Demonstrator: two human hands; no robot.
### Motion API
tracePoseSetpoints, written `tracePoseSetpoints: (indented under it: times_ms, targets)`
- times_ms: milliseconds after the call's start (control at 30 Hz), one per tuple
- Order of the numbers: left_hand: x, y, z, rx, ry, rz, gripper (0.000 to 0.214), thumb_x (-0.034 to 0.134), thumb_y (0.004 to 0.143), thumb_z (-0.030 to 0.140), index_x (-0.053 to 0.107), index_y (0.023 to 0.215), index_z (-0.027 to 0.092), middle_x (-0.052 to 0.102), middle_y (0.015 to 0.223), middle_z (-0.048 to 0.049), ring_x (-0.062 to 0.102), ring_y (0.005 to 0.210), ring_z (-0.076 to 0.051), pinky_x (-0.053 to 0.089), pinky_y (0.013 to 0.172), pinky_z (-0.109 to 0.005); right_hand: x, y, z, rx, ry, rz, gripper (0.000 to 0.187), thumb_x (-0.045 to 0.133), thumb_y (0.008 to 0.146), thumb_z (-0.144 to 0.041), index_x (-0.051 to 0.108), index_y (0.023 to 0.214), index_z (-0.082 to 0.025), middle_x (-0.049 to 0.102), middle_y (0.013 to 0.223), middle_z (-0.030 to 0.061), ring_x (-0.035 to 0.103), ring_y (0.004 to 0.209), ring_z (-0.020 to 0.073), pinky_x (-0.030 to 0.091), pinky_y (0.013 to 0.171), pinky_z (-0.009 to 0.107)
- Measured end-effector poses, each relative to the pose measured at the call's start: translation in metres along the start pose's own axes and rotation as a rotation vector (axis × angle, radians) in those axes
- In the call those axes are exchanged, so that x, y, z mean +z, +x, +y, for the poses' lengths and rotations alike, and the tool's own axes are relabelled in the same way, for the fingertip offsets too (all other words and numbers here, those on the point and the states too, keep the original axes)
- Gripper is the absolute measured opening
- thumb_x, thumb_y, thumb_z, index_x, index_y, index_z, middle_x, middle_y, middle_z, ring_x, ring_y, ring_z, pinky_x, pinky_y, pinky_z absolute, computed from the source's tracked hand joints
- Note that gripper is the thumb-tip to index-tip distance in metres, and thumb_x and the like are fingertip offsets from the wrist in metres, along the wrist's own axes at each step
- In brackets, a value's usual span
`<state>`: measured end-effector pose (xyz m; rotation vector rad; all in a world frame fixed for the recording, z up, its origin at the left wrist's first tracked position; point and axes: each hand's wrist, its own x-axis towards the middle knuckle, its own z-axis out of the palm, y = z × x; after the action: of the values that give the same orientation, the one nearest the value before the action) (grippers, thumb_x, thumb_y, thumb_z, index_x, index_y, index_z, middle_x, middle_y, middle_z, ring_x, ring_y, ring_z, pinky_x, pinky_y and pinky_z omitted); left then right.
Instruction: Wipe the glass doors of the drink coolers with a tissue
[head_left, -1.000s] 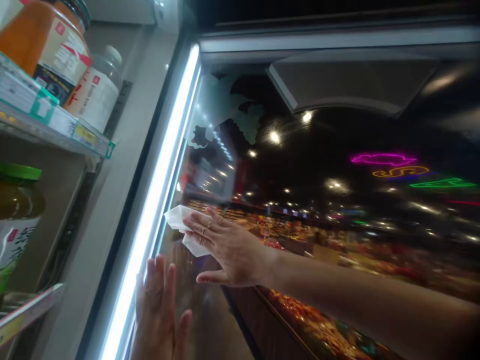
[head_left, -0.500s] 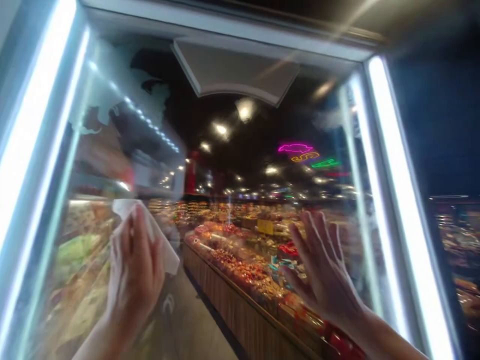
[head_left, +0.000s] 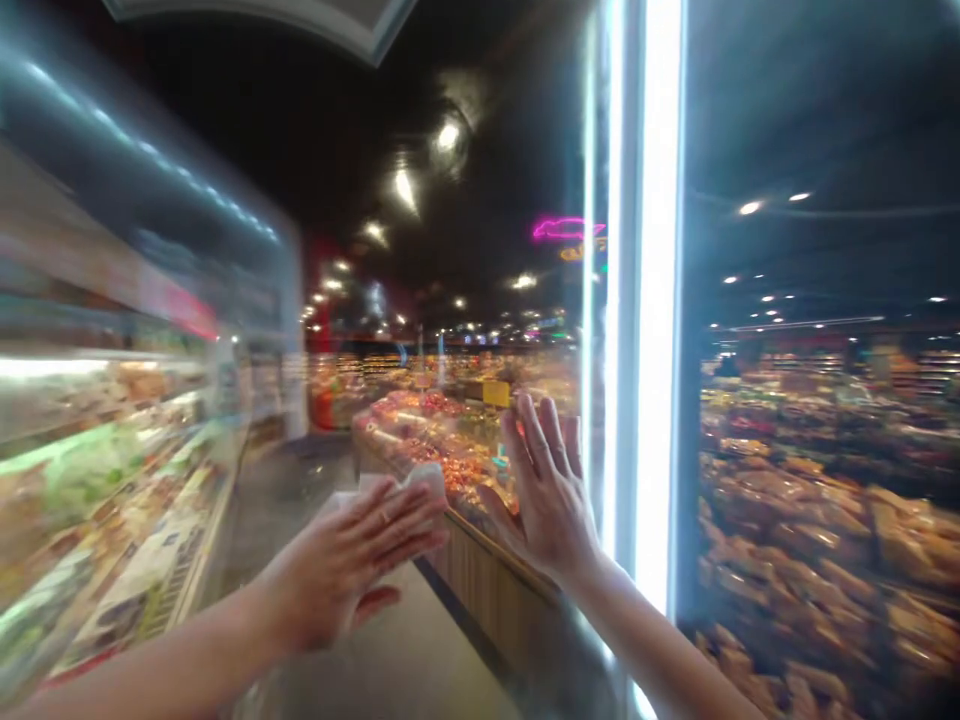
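Thin white sheet [head_left: 430, 472] under left hand [head_left: 360, 560]

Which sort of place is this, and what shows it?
Probably a supermarket: blurred rows of goods line the left, a long counter heaped with wares stands ahead, and a pink neon sign glows above.

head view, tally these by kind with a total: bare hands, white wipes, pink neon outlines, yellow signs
bare hands: 2 (left hand, right hand)
white wipe: 1, partly hidden by the left hand
pink neon outline: 1
yellow sign: 1
total: 5
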<state>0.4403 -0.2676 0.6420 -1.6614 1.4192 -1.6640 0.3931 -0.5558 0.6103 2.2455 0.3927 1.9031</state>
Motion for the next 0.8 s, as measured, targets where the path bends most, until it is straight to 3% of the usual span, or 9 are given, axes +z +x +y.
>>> tracePoseSetpoints:
  times_ms: [33, 167, 200, 300, 367, 500, 533, 700, 800]
  targets:
    - [-0.001, 0.006, -0.002, -0.008, -0.009, -0.007, 0.074, 0.049, 0.1, 0.049, 0.02, 0.164, 0.025, 0.02, 0.173, 0.001, 0.001, 0.162, -0.023, 0.002, 0.134, -0.043, 0.001, -0.006, 0.002, 0.018, 0.008, 0.004, 0.087, 0.051, 0.101, -0.043, 0.001, 0.167, -0.02, 0.006, 0.175, 0.0113, 0.006, 0.16, 0.0383, 0.019, 0.125, 0.072]
    - [-0.006, 0.038, -0.019, -0.523, 0.049, 0.072, 0.077, 0.05, 0.101, 0.046, 0.013, 0.165, 0.026, 0.019, 0.173, -0.004, -0.009, 0.161, -0.031, -0.001, 0.13, -0.062, 0.005, -0.022, 0.006, 0.055, 0.067, 0.072, 0.084, 0.051, 0.101, -0.04, 0.004, 0.167, -0.02, 0.008, 0.174, 0.0106, 0.008, 0.161, 0.0372, 0.02, 0.126, 0.071]
    - [-0.004, 0.045, -0.016, -0.529, 0.054, 0.074, 0.078, 0.05, 0.1, 0.046, 0.012, 0.165, 0.025, 0.016, 0.174, -0.0051, -0.012, 0.16, -0.032, 0.0, 0.131, -0.061, 0.006, -0.023, 0.006, 0.057, 0.084, 0.092, 0.083, 0.052, 0.101, -0.038, 0.004, 0.167, -0.02, 0.009, 0.174, 0.0107, 0.008, 0.161, 0.0369, 0.021, 0.126, 0.07]
    - [0.005, 0.054, 0.006, -0.138, 0.005, -0.019, 0.076, 0.05, 0.099, 0.052, 0.019, 0.164, 0.026, 0.017, 0.174, -0.0013, -0.004, 0.162, -0.027, 0.004, 0.133, -0.05, 0.008, -0.029, 0.007, 0.081, 0.132, 0.116, 0.082, 0.05, 0.101, -0.03, 0.002, 0.167, -0.019, 0.009, 0.174, 0.0109, 0.008, 0.161, 0.0356, 0.022, 0.126, 0.069]
    - [0.009, 0.06, 0.015, -0.006, -0.019, -0.066, 0.073, 0.049, 0.1, 0.052, 0.024, 0.163, 0.027, 0.019, 0.173, 0.0016, 0.001, 0.162, -0.025, 0.005, 0.134, -0.046, 0.008, -0.035, 0.01, 0.105, 0.148, 0.107, 0.082, 0.048, 0.101, -0.026, 0.0, 0.167, -0.02, 0.009, 0.174, 0.0101, 0.008, 0.161, 0.0341, 0.023, 0.127, 0.068]
    - [0.012, 0.082, 0.009, -0.397, 0.031, -0.015, 0.075, 0.048, 0.101, 0.045, 0.016, 0.165, 0.024, 0.013, 0.174, -0.0066, -0.003, 0.161, -0.031, 0.008, 0.131, -0.059, 0.01, -0.049, 0.014, 0.091, 0.138, 0.114, 0.081, 0.05, 0.101, -0.026, 0.003, 0.167, -0.017, 0.008, 0.174, 0.0101, 0.008, 0.161, 0.034, 0.026, 0.126, 0.067]
    - [0.013, 0.087, 0.01, -0.429, 0.037, -0.002, 0.075, 0.048, 0.101, 0.045, 0.015, 0.165, 0.023, 0.011, 0.174, -0.0083, -0.003, 0.161, -0.032, 0.009, 0.131, -0.06, 0.01, -0.051, 0.015, 0.091, 0.143, 0.121, 0.081, 0.05, 0.101, -0.026, 0.004, 0.167, -0.017, 0.008, 0.174, 0.0103, 0.01, 0.161, 0.0343, 0.027, 0.125, 0.067]
    - [0.02, 0.105, 0.02, 0.028, -0.029, -0.084, 0.069, 0.046, 0.102, 0.048, 0.023, 0.163, 0.026, 0.018, 0.173, -0.0012, 0.002, 0.162, -0.025, 0.008, 0.133, -0.047, 0.013, -0.065, 0.014, 0.185, 0.209, 0.129, 0.079, 0.047, 0.101, -0.02, 0.003, 0.167, -0.02, 0.012, 0.173, 0.0115, 0.013, 0.16, 0.0343, 0.032, 0.123, 0.069]
    - [0.02, 0.122, 0.012, -0.178, -0.025, -0.031, 0.07, 0.047, 0.102, 0.047, 0.024, 0.163, 0.022, 0.018, 0.174, -0.0057, 0.001, 0.162, -0.027, 0.007, 0.133, -0.052, 0.015, -0.073, 0.012, 0.177, 0.218, 0.154, 0.082, 0.049, 0.099, -0.015, 0.003, 0.166, -0.015, 0.013, 0.173, 0.0136, 0.013, 0.16, 0.0338, 0.035, 0.122, 0.066]
